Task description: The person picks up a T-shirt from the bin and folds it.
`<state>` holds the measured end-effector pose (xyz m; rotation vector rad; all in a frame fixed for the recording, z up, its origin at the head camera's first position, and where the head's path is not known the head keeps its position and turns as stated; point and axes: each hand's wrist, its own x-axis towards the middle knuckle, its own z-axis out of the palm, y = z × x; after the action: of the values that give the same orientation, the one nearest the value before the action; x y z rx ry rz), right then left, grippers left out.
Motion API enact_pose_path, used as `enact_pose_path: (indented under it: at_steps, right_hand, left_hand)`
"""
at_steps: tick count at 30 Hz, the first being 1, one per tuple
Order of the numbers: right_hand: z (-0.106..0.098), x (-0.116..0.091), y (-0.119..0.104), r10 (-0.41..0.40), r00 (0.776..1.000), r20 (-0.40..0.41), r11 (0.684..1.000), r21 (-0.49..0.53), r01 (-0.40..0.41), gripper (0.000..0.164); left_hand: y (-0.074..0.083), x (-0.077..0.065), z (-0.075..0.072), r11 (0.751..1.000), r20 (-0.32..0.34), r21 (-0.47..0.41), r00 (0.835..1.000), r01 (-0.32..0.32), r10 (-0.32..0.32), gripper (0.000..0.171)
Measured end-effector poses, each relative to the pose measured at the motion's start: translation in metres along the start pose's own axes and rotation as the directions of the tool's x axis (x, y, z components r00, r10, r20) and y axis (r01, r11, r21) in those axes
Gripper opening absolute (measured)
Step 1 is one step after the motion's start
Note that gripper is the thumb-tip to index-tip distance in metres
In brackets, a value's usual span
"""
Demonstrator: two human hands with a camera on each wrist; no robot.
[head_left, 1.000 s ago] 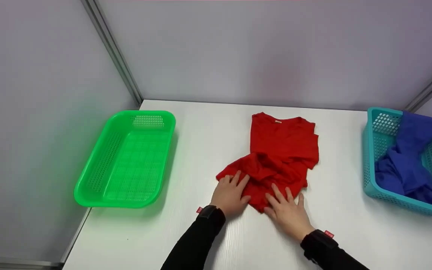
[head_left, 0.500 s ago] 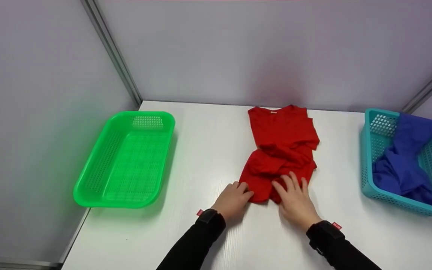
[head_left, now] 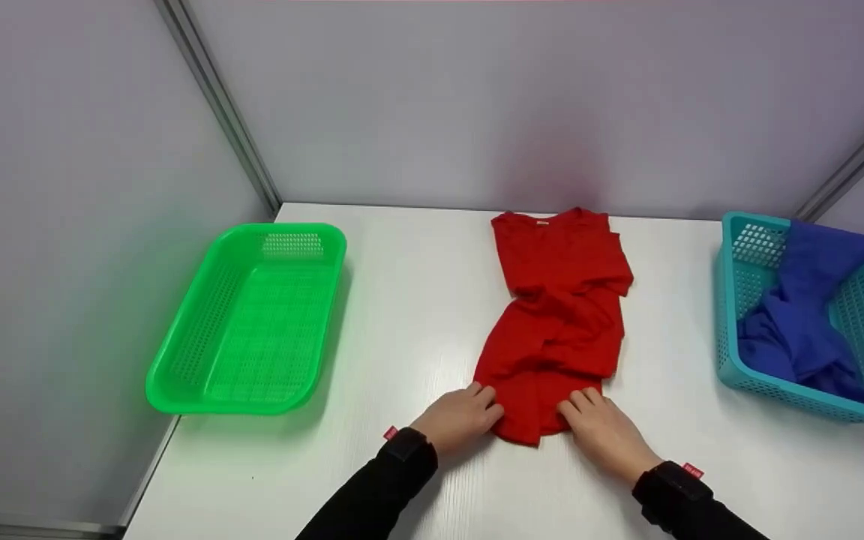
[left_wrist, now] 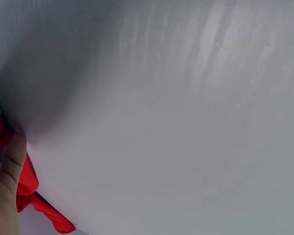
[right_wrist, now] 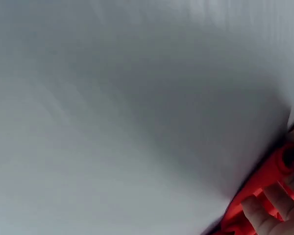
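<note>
A red T-shirt (head_left: pixel 552 322) lies on the white table with its collar toward the back wall and its lower half wrinkled. My left hand (head_left: pixel 460 416) pinches the shirt's near left edge between curled fingers and thumb. On the near right edge my right hand (head_left: pixel 606 433) grips the cloth in the same way. Between the two hands a flap of hem hangs toward me. In the left wrist view, fingers (left_wrist: pixel 12 156) show against the red cloth at the left edge. The right wrist view has fingers (right_wrist: pixel 264 208) over the fabric in its lower right corner.
A green plastic basket (head_left: pixel 321 330) stands left of the shirt. To the right is a teal basket (head_left: pixel 728 315) with a crumpled blue garment (head_left: pixel 803 315) in it, partly over its rim. Grey wall panels (head_left: pixel 432 105) enclose the table's back and sides.
The shirt's lower part, bunched before, is now drawn toward me and flatter. Both hands have gone from spread fingers on the cloth to gripping its lower edges. The collar sits slightly farther back.
</note>
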<state>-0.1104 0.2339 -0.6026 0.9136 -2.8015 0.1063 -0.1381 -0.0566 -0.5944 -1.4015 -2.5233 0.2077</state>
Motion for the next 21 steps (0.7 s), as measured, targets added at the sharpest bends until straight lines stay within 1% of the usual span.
enact_pose_path:
  at_steps: [1, 3, 5, 7, 8, 10, 12, 14, 16, 17, 18, 20, 21]
  right_hand:
    - [-0.001, -0.002, 0.000, -0.009, 1.000, -0.004, 1.000, -0.003, 0.009, 0.019]
    - [-0.002, -0.006, 0.002, -0.028, 0.999, -0.021, 1.000, -0.003, 0.028, 0.021]
    - [-0.003, -0.011, 0.002, -0.040, 0.998, -0.050, 0.999, 0.009, 0.040, 0.023]
    - [-0.004, -0.016, 0.003, -0.034, 0.996, -0.086, 0.999, 0.035, 0.037, 0.025]
    - [-0.004, -0.017, 0.004, -0.019, 0.994, -0.106, 0.998, 0.061, 0.026, 0.027]
    - [-0.006, -0.019, 0.004, 0.043, 0.988, -0.147, 0.989, 0.144, -0.022, 0.028]
    - [-0.009, -0.019, 0.003, 0.124, 0.974, -0.188, 0.967, 0.242, -0.076, 0.029]
    - [-0.012, -0.017, 0.002, 0.201, 0.954, -0.221, 0.937, 0.328, -0.121, 0.029]
    - [-0.016, -0.015, 0.002, 0.244, 0.939, -0.242, 0.917, 0.374, -0.142, 0.028]
    - [-0.019, -0.014, 0.002, 0.248, 0.938, -0.241, 0.914, 0.380, -0.143, 0.027]
    - [-0.021, -0.014, 0.002, 0.240, 0.942, -0.234, 0.916, 0.377, -0.139, 0.026]
    - [-0.025, -0.014, 0.002, 0.196, 0.962, -0.189, 0.926, 0.358, -0.118, 0.026]
    - [-0.028, -0.014, 0.003, 0.161, 0.974, -0.162, 0.935, 0.340, -0.098, 0.030]
  left_hand:
    - [0.002, 0.000, -0.001, 1.000, -0.008, 0.012, 1.000, -0.013, 0.014, 0.010]
    - [0.005, 0.001, -0.005, 1.000, -0.026, 0.001, 0.999, -0.029, 0.029, 0.010]
    - [0.008, 0.002, -0.010, 0.998, -0.049, -0.066, 0.999, -0.019, 0.016, 0.012]
    - [0.010, 0.003, -0.015, 0.985, -0.094, -0.170, 0.995, 0.010, -0.027, 0.015]
    - [0.011, 0.004, -0.018, 0.974, -0.112, -0.225, 0.992, 0.031, -0.057, 0.017]
    - [0.011, 0.007, -0.023, 0.944, -0.153, -0.323, 0.981, 0.068, -0.123, 0.020]
    - [0.010, 0.010, -0.026, 0.918, -0.198, -0.387, 0.965, 0.083, -0.171, 0.024]
    - [0.009, 0.012, -0.028, 0.902, -0.231, -0.424, 0.954, 0.079, -0.192, 0.028]
    - [0.007, 0.014, -0.030, 0.900, -0.267, -0.432, 0.945, 0.059, -0.190, 0.030]
    - [0.006, 0.014, -0.031, 0.899, -0.283, -0.435, 0.940, 0.050, -0.189, 0.029]
    - [0.005, 0.015, -0.032, 0.899, -0.300, -0.436, 0.935, 0.043, -0.190, 0.028]
    - [0.004, 0.016, -0.034, 0.899, -0.335, -0.436, 0.920, 0.038, -0.201, 0.023]
    - [0.004, 0.017, -0.036, 0.900, -0.353, -0.434, 0.912, 0.039, -0.210, 0.020]
